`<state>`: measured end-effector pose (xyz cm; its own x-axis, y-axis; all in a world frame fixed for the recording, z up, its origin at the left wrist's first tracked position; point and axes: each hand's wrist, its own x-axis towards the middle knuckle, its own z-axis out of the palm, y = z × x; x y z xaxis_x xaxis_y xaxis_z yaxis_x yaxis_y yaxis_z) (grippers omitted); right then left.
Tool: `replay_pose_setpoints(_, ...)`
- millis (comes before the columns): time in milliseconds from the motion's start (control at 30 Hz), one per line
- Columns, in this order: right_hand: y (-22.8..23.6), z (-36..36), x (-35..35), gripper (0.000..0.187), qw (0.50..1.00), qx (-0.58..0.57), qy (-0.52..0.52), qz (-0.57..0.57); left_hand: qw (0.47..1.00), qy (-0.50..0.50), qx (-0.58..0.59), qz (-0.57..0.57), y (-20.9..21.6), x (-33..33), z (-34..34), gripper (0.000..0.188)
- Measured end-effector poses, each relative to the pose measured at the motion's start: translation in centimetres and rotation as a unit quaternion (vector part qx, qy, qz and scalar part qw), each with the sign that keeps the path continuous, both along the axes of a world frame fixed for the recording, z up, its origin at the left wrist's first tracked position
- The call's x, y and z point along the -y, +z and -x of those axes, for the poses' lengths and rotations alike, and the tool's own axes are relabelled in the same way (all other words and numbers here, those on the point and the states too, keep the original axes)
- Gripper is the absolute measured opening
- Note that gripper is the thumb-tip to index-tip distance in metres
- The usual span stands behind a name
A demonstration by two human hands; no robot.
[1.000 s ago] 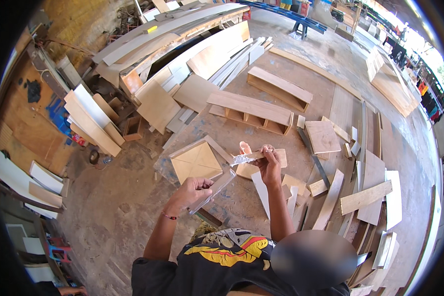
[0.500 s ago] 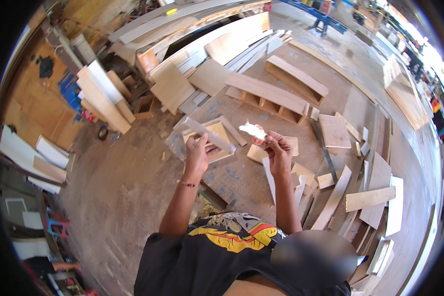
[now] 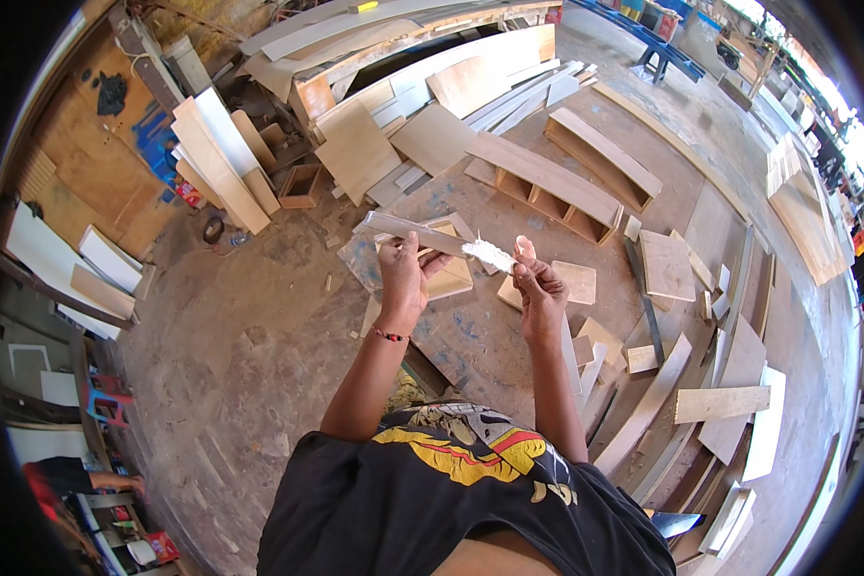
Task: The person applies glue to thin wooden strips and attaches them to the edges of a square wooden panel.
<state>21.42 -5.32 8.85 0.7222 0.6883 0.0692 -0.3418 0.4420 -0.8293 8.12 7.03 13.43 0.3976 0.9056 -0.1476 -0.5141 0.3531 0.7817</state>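
- Now the long, flat, grey-brown strip with a pale, glossy edge [image 3: 442, 239] reaches the ragged, white-coated piece [image 3: 488, 254]; half a second ago a gap showed between them. Whether they touch or only overlap in this view, I cannot tell.
- The left hand [image 3: 403, 278] pinches the strip between thumb and fingers, holding it slantwise above the square, tan wooden panel [image 3: 451, 278].
- The right hand [image 3: 542, 293] pinches the near end of the white-coated piece; a small, pale orange, curled piece [image 3: 524, 247] shows by its fingertips.
- Both held things are in the air over the broad, brown, stained worktop [image 3: 490, 346].
- Judging by this, the work has gone from handling two separate pieces to bringing them end to end.
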Motion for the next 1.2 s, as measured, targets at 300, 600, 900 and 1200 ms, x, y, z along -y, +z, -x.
replay_pose_setpoints(300,-0.2,-0.9,0.5,0.012,1.000,-0.012,-0.017,-0.008,0.999,0.018,-0.026,0.005,0.3,-0.6,0.9,0.020)
replay_pose_setpoints(600,0.2,-0.5,0.3,0.015,0.993,0.097,-0.054,0.051,0.998,0.039,-0.046,-0.008,-0.3,0.2,0.1,0.016)
replay_pose_setpoints(900,1.3,-0.6,0.9,0.016,0.988,0.114,-0.041,0.095,0.998,0.040,-0.039,-0.019,0.6,0.0,-0.2,0.017)
replay_pose_setpoints(1200,1.8,-0.4,0.8,0.017,0.990,0.111,-0.027,0.080,0.998,0.058,-0.019,-0.026,0.6,-0.2,-0.7,0.018)
